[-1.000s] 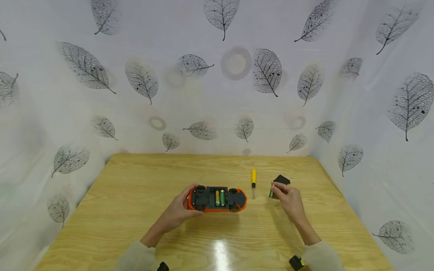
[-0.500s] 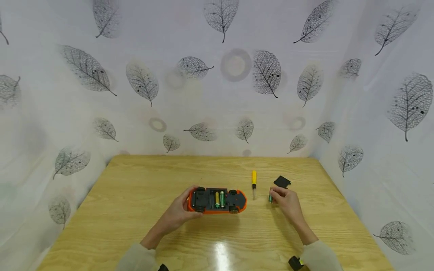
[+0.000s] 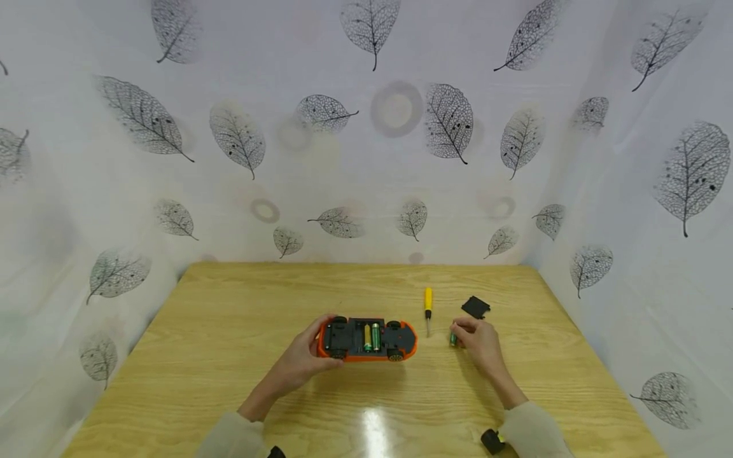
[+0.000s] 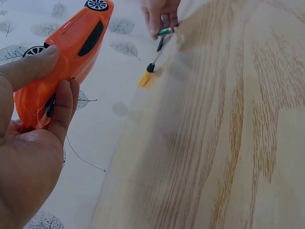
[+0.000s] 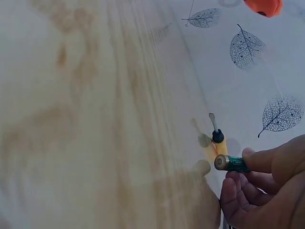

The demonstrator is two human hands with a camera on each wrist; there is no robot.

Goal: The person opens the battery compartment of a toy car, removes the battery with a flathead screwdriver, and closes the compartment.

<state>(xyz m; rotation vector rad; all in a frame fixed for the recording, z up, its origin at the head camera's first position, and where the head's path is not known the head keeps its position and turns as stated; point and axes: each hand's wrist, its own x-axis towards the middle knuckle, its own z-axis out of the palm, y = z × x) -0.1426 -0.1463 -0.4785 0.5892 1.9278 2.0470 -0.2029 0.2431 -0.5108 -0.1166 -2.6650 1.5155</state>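
My left hand (image 3: pixel 298 362) grips the upturned orange plastic toy car (image 3: pixel 366 338) mid-tabletop, while my right hand (image 3: pixel 480 343) pinches a small green cylindrical battery (image 5: pixel 230 163) beside the yellow-handled screwdriver (image 3: pixel 427 306).

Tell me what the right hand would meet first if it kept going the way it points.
Probably the yellow screwdriver. The right hand, pinching a green battery, points left toward the upturned orange toy car, and the screwdriver's tip lies between them. Depth is unclear, so it might pass just clear.

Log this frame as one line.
left hand: holds car, underside up, two batteries seated | right hand: pinches battery | screwdriver, cover: on table
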